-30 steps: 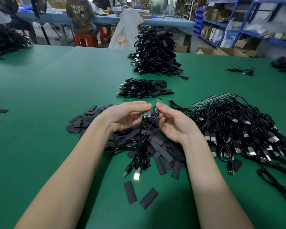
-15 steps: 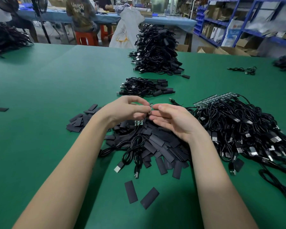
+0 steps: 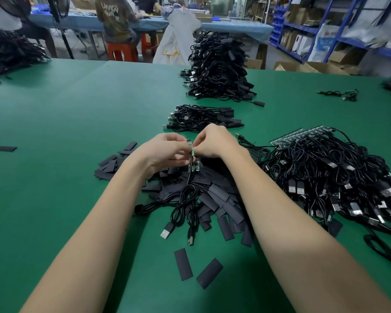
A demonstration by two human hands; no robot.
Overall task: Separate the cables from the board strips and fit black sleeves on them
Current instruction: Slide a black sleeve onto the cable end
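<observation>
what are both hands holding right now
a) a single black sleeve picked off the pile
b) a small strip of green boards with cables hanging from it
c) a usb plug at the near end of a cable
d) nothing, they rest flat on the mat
b: the left hand and right hand pinch a small board strip between them, with black cables hanging down onto the sleeve pile.

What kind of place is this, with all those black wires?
Probably a small factory workshop where cables get put together. Big piles of USB cables sit on a long green worktable, blue storage shelves hold boxes, and another worker sits at the next table.
</observation>
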